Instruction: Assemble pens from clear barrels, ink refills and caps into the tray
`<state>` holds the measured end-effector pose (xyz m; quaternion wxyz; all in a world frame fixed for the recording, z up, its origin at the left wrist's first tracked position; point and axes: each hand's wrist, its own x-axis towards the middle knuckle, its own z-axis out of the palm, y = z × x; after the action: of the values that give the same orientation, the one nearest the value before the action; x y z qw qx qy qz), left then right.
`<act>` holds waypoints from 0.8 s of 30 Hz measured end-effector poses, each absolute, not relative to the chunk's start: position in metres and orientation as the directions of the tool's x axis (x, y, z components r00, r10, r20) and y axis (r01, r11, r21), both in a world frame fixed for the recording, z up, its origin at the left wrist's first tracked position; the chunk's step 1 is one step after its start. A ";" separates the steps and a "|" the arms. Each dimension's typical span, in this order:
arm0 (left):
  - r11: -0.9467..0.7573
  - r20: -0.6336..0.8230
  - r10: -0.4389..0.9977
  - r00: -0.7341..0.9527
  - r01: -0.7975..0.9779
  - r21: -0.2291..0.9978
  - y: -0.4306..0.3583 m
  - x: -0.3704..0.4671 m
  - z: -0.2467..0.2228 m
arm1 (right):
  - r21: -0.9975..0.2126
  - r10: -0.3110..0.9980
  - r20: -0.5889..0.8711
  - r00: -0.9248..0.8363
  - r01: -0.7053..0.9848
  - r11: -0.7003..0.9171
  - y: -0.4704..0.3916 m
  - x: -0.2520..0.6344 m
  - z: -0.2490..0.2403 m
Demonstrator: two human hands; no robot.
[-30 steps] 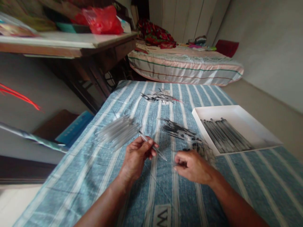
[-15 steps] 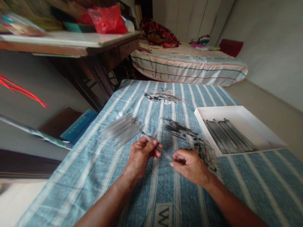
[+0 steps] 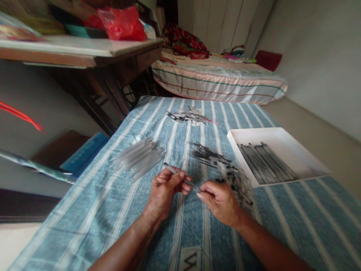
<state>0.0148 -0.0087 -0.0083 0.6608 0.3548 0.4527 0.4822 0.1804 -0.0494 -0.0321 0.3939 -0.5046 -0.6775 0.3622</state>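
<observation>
i have a clear pen barrel (image 3: pixel 180 177) pinched in my left hand (image 3: pixel 165 188), fingers closed round its middle, the tube slanting up to the left just above the striped cloth (image 3: pixel 113 203). my right hand (image 3: pixel 221 201) is closed at the barrel's lower right end, thumb and forefinger nipping something small against the tip; i cannot tell what that piece is.

the barrel looks very light, stiff and smooth, so likely slippery. i judge it is best held mid-length as now, with a light squeeze, since thin plastic could crack or spring away.

the pile of clear barrels (image 3: pixel 138 158) lies just up-left of my left hand, the dark refills (image 3: pixel 208 154) and the heap of small parts (image 3: pixel 239 184) beside my right, and the white tray (image 3: pixel 310 165) of finished pens (image 3: pixel 265 162) sits further right.

a second ago my right hand lay apart from the barrel, low on the cloth; half a second ago it reached the tip, and now both hands meet on it.
</observation>
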 end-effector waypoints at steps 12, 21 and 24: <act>0.341 -0.336 0.940 0.067 -0.266 0.902 -0.001 0.014 -0.013 | -0.795 0.963 0.215 -0.161 0.544 0.269 -0.038 0.177 -0.027; 0.330 -0.305 0.940 0.153 -0.174 0.928 -0.003 0.021 -0.007 | -0.417 0.867 0.367 -0.337 0.773 0.477 -0.031 0.184 -0.026; 0.298 -0.286 0.949 0.134 -0.087 0.951 0.000 0.019 0.000 | -0.358 0.862 0.454 -0.227 0.839 0.409 -0.027 0.211 -0.013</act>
<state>0.0193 -0.0001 -0.0004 0.6233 0.4222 0.5105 0.4155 0.2113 -0.0266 -0.0132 0.3027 -0.5431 -0.7830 0.0188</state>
